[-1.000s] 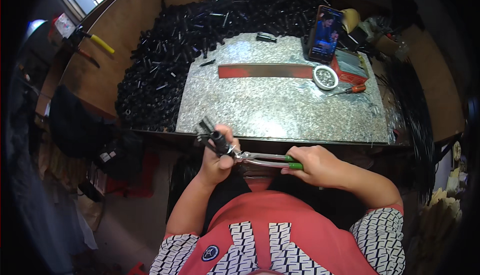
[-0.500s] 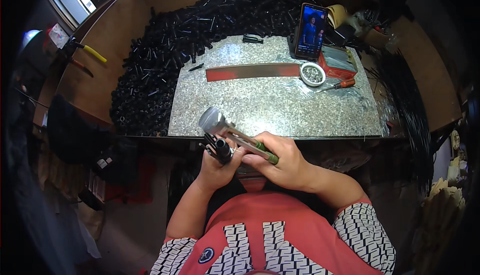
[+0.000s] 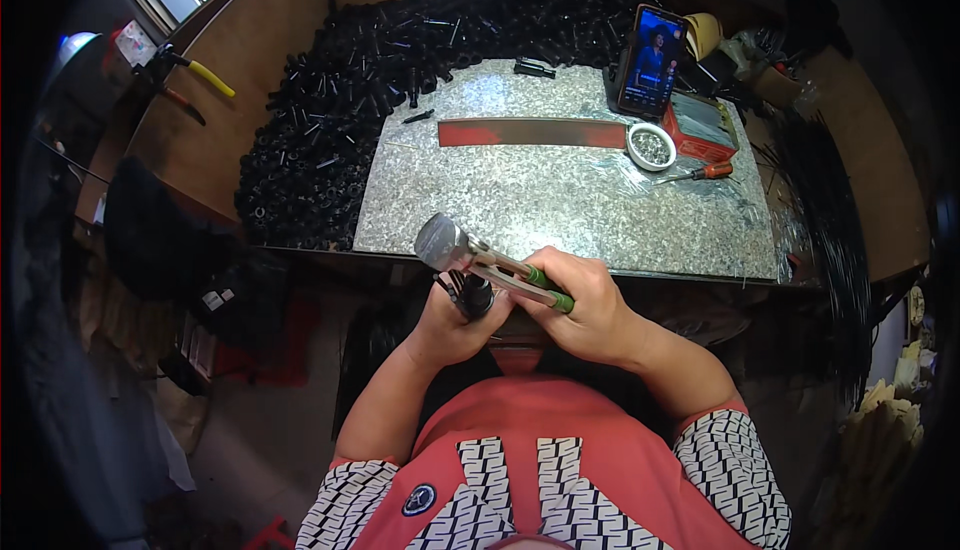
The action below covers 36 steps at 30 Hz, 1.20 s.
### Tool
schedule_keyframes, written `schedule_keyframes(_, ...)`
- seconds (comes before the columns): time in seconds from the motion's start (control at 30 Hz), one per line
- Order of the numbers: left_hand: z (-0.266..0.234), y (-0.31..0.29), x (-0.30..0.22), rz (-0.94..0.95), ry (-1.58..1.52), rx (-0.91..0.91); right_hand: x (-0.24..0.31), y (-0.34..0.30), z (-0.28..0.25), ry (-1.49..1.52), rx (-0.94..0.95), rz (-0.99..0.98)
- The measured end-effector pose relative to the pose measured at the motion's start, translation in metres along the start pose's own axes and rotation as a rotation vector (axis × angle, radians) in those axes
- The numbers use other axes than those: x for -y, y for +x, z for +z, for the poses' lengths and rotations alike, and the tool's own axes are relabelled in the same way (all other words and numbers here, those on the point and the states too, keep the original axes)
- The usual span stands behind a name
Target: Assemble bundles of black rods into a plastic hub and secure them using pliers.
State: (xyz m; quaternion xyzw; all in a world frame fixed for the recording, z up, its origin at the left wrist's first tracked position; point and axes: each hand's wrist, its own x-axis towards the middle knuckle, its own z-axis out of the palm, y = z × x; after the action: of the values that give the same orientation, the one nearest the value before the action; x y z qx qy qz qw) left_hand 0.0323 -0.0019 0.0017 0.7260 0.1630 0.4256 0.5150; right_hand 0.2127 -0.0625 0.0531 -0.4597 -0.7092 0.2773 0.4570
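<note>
My right hand (image 3: 587,302) grips the green-tipped handles of a pair of metal pliers (image 3: 480,260), whose broad grey head points up and left over the table's near edge. My left hand (image 3: 450,322) is closed around a small black cylindrical part (image 3: 474,295) just under the pliers' jaws. Both hands sit close together in front of my chest, below the speckled stone slab (image 3: 560,200).
A big heap of black tubular parts (image 3: 340,120) wraps the slab's left and far sides. On the slab lie a long red-edged metal strip (image 3: 530,133), a small white bowl (image 3: 651,146), a red-handled screwdriver (image 3: 700,173) and an upright phone (image 3: 650,62). Yellow-handled tools (image 3: 190,70) lie far left.
The pliers, first held level at the table edge, have swung up so their head points up and left. My right hand slid in beside my left hand.
</note>
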Motion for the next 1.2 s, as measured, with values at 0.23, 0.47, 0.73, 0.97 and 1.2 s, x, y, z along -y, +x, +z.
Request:
schedule_keyframes(0.23,-0.004,-0.001,0.005,-0.026,-0.048,0.075,-0.002,0.002,-0.002,-0.019,0.011,-0.041)
schedule_keyframes(0.47,-0.001,0.0,0.0,-0.069,-0.083,0.043,-0.006,0.005,0.0,0.041,0.018,-0.049)
schedule_keyframes(0.73,0.002,0.008,-0.01,0.03,0.045,0.114,-0.012,0.006,-0.001,0.014,0.035,-0.046)
schedule_keyframes(0.97,-0.005,0.003,-0.001,0.072,0.136,0.059,-0.001,0.005,-0.001,0.076,0.049,-0.047)
schedule_keyframes(1.2,0.002,0.008,-0.007,-0.05,0.059,0.009,-0.003,0.0,0.001,0.038,0.004,-0.025)
